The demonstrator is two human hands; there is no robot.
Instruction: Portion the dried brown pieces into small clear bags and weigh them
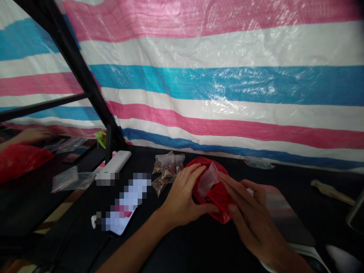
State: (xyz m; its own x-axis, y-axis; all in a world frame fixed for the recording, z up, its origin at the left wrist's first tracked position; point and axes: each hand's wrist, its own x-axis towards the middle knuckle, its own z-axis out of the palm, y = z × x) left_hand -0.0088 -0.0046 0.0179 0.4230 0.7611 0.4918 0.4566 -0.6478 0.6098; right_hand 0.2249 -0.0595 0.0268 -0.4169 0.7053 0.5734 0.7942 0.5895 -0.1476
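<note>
The left hand (pixel 184 197) is gripping a red plastic bag (pixel 216 199), with the right hand (pixel 253 216) beside it.
The right fingers (pixel 233 185) are apparently pinching a clear plastic sleeve (pixel 207 180) slanting up across the bag; zip bags of dried pieces (pixel 166 172) are lying just beyond the left hand.

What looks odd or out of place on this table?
Nothing seems spilled or damaged. The oddest sight is at the left: a mirror seems to double the scene, so its hand and red bag are reflections of the real red plastic bag being handled. A white packet is pixelated.
</note>
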